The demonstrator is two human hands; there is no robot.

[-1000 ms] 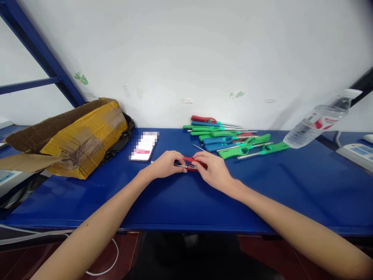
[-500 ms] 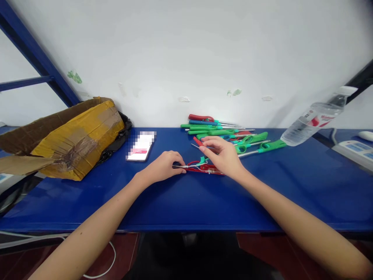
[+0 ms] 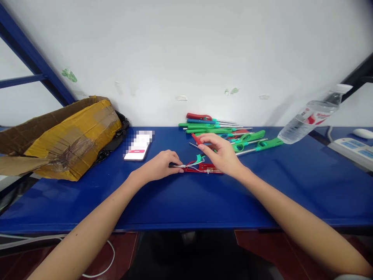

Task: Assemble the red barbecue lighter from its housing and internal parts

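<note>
My left hand (image 3: 163, 166) pinches the metal barrel (image 3: 181, 166) of an opened red gas lighter (image 3: 196, 169) lying on the blue table. White wires and a turquoise part (image 3: 199, 159) show in its open red casing, with a clear part towards its right end. My right hand (image 3: 221, 153), closed, hovers above that end and covers some of it. Its fingertips grip a red piece (image 3: 196, 139), and a thin metal rod (image 3: 193, 145) sticks out beside it; whether these two are joined I cannot tell.
Several long lighters (image 3: 204, 126), green, red and blue, are heaped behind my right hand against the wall. A phone (image 3: 136, 149) and a taped cardboard box (image 3: 72, 142) lie to the left. A tilted water bottle (image 3: 305, 120) and a power strip (image 3: 355, 149) are at the right.
The whole view has shifted slightly left. The red piece in my right hand appears tilted a little differently; my left hand keeps its pinch on the lighter's barrel.
</note>
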